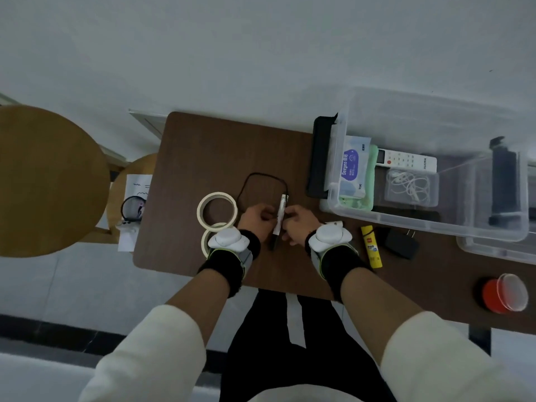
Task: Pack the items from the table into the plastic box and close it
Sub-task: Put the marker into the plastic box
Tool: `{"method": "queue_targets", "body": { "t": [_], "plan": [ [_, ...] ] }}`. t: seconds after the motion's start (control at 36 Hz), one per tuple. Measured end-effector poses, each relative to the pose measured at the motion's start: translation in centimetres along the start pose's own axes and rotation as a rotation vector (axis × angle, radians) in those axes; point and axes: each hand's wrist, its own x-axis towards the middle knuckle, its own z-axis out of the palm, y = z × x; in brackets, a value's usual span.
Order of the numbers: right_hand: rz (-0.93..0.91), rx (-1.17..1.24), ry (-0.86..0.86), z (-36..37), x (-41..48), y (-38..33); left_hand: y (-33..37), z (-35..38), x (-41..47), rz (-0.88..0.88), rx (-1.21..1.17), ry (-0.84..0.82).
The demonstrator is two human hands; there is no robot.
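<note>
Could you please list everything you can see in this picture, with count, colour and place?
plastic box: one, clear, open, table's far right
wipes pack: one, blue and white, in the box
cloth: one, green, in the box by the wipes
remote control: one, white, in the box
earphone case: one, clear, in the box
tape rolls: two, cream, left of the hands
cable: one, black, looped beyond the hands
slim item: one, white and black, between the hands
glue stick: one, yellow, right of the hands
charger plug: one, black, beside the glue stick
tub: one, red, clear lid, table's near right
table: one, dark brown
left hand: holds the slim item
right hand: pinches the slim item
</note>
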Motion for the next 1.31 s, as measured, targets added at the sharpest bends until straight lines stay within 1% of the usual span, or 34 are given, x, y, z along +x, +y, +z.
{"method": "queue_targets", "body": {
  "t": [0.19, 0.47, 0.67, 0.78, 1.06, 1.14, 1.25, 1.31],
  "plan": [
    [0.020, 0.026, -0.003, 0.1, 0.7, -0.3, 0.2, 0.1, 0.5, -0.024, -0.028, -0.049],
    [-0.023, -0.017, -0.015, 0.1, 0.2, -1.0, 0.7, -0.9, 0.9, -0.058, -0.050, -0.078],
    [-0.070, -0.021, -0.018, -0.1, -0.9, -2.3, 1.7, -2.1, 0.4, -0.031, -0.058, -0.030],
    [-0.141, -0.055, -0.021, -0.5, -1.9, -3.7, 2.6, -3.3, -0.3, 0.021, -0.087, 0.039],
    [-0.298, -0.048, -0.007, -3.4, -4.8, -8.5, 7.2, -6.8, -1.1, 0.192, -0.141, 0.115],
    [-0.305, -0.003, 0.027, -4.8, -5.4, -9.7, 9.1, -7.7, -1.3, 0.266, -0.165, 0.121],
    [-0.368, 0.080, 0.053, -7.1, -6.2, -10.7, 11.6, -8.4, -1.6, 0.337, -0.186, 0.125],
    [-0.371, 0.124, 0.108, -8.5, -6.4, -10.9, 12.9, -8.3, -1.7, 0.370, -0.161, 0.122]
  ]
}}
